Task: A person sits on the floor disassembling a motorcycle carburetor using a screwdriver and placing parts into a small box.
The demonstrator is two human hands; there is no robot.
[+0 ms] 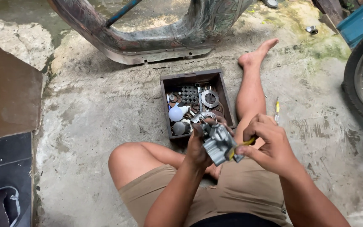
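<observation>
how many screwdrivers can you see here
2: one yellow-handled screwdriver in the right hand, worked against the metal part held by the left hand; another screwdriver lies on the concrete floor. The parts box may hide more.

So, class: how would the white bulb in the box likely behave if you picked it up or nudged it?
The bulb looks light for its size. Its rounded, smooth dome would probably roll or slip if nudged. Lying among metal parts in the box, it may crack if knocked, though its material can't be told.

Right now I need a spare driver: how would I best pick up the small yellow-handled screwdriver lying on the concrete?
Pinch the yellow handle from above, fingers on either side. The screwdriver lies flat beside the outstretched leg, so only its top and sides are free, and the handle looks its thickest part.
</observation>
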